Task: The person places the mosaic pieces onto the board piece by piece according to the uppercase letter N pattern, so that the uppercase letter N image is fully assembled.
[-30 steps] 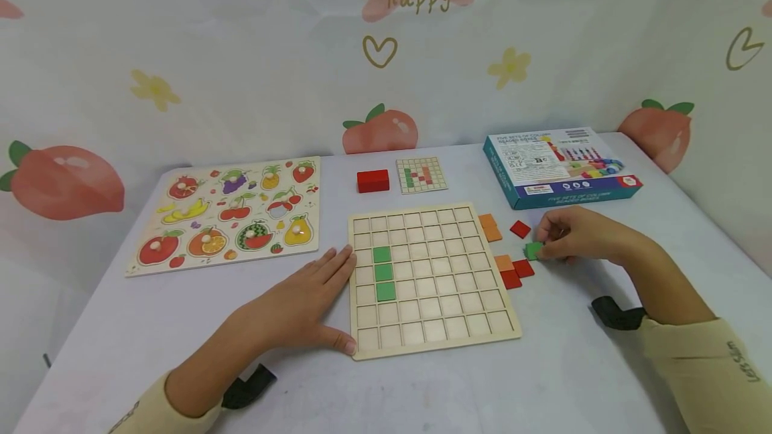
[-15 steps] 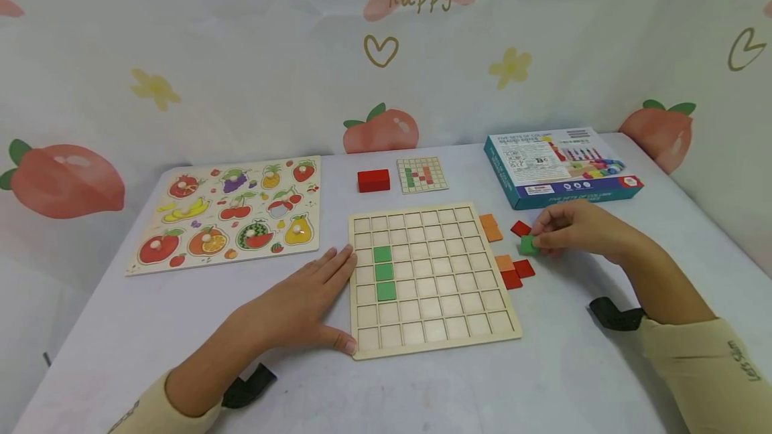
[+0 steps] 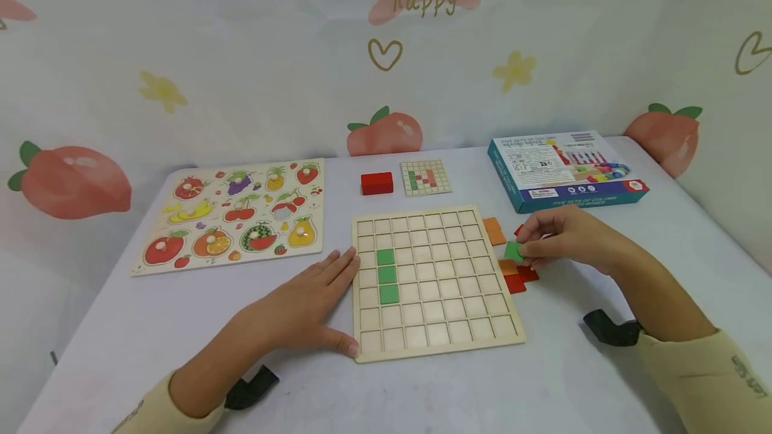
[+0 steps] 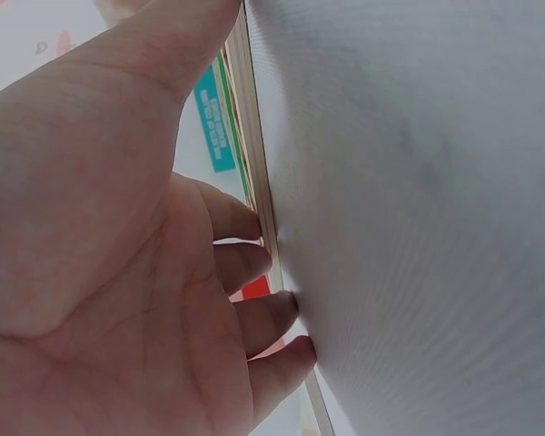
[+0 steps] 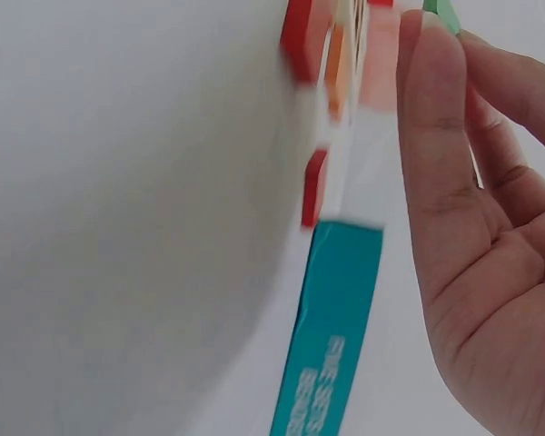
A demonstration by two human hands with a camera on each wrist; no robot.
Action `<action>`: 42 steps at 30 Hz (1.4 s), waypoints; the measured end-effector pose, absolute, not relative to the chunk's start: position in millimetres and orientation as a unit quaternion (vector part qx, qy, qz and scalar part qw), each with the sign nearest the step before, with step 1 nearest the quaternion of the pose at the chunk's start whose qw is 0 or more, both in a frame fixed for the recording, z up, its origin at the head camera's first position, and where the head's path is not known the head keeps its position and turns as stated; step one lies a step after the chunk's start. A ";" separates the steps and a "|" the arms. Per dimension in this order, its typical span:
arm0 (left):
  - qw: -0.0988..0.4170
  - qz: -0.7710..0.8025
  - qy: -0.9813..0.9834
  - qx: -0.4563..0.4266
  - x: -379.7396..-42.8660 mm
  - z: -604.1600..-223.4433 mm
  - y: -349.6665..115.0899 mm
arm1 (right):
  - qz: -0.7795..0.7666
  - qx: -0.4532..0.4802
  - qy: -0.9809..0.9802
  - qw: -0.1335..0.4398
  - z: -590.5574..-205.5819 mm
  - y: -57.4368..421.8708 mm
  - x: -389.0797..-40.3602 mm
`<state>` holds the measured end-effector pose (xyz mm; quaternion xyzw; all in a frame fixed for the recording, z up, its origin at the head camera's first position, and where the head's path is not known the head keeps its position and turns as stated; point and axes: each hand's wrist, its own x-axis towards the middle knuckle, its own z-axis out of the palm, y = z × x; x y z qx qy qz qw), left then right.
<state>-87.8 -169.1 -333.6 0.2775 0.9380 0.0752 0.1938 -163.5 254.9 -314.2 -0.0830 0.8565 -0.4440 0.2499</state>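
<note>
A wooden grid board lies on the white table, with three green square tiles in a column toward its left side. My left hand rests flat along the board's left edge, fingers straight and thumb at the near corner. In the left wrist view its fingertips touch the board's side. My right hand pinches a green tile between thumb and fingers, just right of the board. The tile's tip also shows in the right wrist view. Beneath lie orange tiles and red tiles, partly hidden by that hand.
Behind the board stand a red block and a small pattern card with a coloured grid. A fruit knob puzzle lies at the left. A flat teal-sided box lies at the back right.
My right hand has moved left toward the board with the green tile, which has come up from among the loose tiles. The left hand stays at the board's edge. The head view has shifted slightly.
</note>
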 end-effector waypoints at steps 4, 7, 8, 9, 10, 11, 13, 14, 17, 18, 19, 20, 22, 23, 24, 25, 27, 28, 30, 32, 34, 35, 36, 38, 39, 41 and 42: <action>0.192 0.071 0.938 0.278 -87.4 -335.3 -169.1 | -0.452 -0.097 0.849 0.254 -311.1 239.1 -155.5; 0.190 0.071 0.938 0.282 -87.5 -335.0 -169.3 | -0.455 -0.105 0.848 0.250 -310.7 227.6 -150.1; 0.190 0.071 0.938 0.282 -87.6 -334.7 -169.3 | -0.457 -0.107 0.848 0.248 -311.2 223.8 -148.6; 0.189 0.072 0.937 0.283 -87.6 -334.3 -169.4 | -0.457 -0.108 0.848 0.246 -311.8 220.0 -147.4; 0.189 0.073 0.937 0.284 -87.6 -333.9 -169.5 | -0.458 -0.108 0.847 0.246 -312.5 216.3 -146.1; 0.190 0.074 0.937 0.284 -87.7 -333.7 -169.5 | -0.459 -0.107 0.847 0.247 -313.2 212.1 -144.9; 0.191 0.075 0.937 0.283 -87.8 -333.3 -169.2 | -0.462 -0.106 0.844 0.252 -315.4 204.8 -143.0; 0.192 0.075 0.937 0.282 -87.8 -333.2 -169.2 | -0.462 -0.104 0.843 0.256 -316.2 201.0 -142.0; 0.193 0.074 0.937 0.280 -88.1 -333.8 -168.8 | -0.464 -0.107 0.837 0.269 -318.0 189.9 -138.6; 0.193 0.074 0.937 0.280 -88.1 -334.0 -168.8 | -0.468 -0.109 0.833 0.274 -318.5 186.6 -137.5; 0.193 0.074 0.937 0.280 -88.2 -334.2 -168.7 | -0.473 -0.113 0.829 0.277 -318.7 182.8 -136.2; 0.194 0.074 0.937 0.280 -88.3 -334.4 -168.6 | -0.476 -0.119 0.826 0.278 -318.6 179.1 -134.6; 0.193 0.073 0.938 0.280 -88.3 -334.6 -168.4 | -0.485 -0.133 0.818 0.279 -318.9 171.9 -131.5; 0.193 0.073 0.938 0.280 -88.2 -334.6 -168.3 | -0.491 -0.138 0.813 0.281 -319.2 168.3 -130.0; 0.193 0.073 0.938 0.280 -88.2 -334.5 -168.1 | -0.498 -0.142 0.807 0.284 -319.8 164.6 -128.4; 0.193 0.073 0.938 0.279 -88.1 -334.3 -168.0 | -0.502 -0.150 0.802 0.286 -320.4 161.2 -126.9; 0.192 0.072 0.938 0.280 -88.1 -333.7 -167.7 | -0.507 -0.157 0.794 0.296 -321.8 154.7 -124.0; 0.192 0.073 0.938 0.280 -87.9 -333.5 -167.7 | -0.510 -0.160 0.790 0.301 -322.8 151.4 -122.7; 0.192 0.073 0.937 0.281 -87.8 -333.2 -167.9 | -0.512 -0.167 0.783 0.312 -324.7 145.4 -120.1; 0.192 0.074 0.937 0.283 -87.8 -333.0 -167.9 | -0.512 -0.164 0.780 0.319 -326.2 140.2 -117.5; 0.193 0.076 0.936 0.284 -87.9 -332.8 -168.1 | -0.510 -0.171 0.780 0.319 -327.6 135.1 -115.3; 0.193 0.077 0.936 0.284 -88.1 -332.7 -168.4 | -0.509 -0.172 0.781 0.318 -328.3 132.3 -114.6; 0.193 0.078 0.936 0.283 -88.2 -332.7 -168.6 | -0.509 -0.174 0.781 0.318 -329.1 129.5 -114.1; 0.193 0.080 0.936 0.282 -88.4 -332.7 -169.1 | -0.510 -0.182 0.778 0.318 -330.1 123.7 -113.4; 0.194 0.080 0.937 0.281 -88.5 -332.7 -169.2 | -0.512 -0.185 0.776 0.319 -330.7 120.7 -113.1; 0.194 0.082 0.937 0.279 -88.7 -332.9 -169.3 | -0.512 -0.188 0.773 0.324 -331.6 114.7 -113.1; 0.196 0.081 0.937 0.279 -88.6 -333.1 -169.1 | -0.510 -0.192 0.772 0.326 -331.9 112.0 -113.1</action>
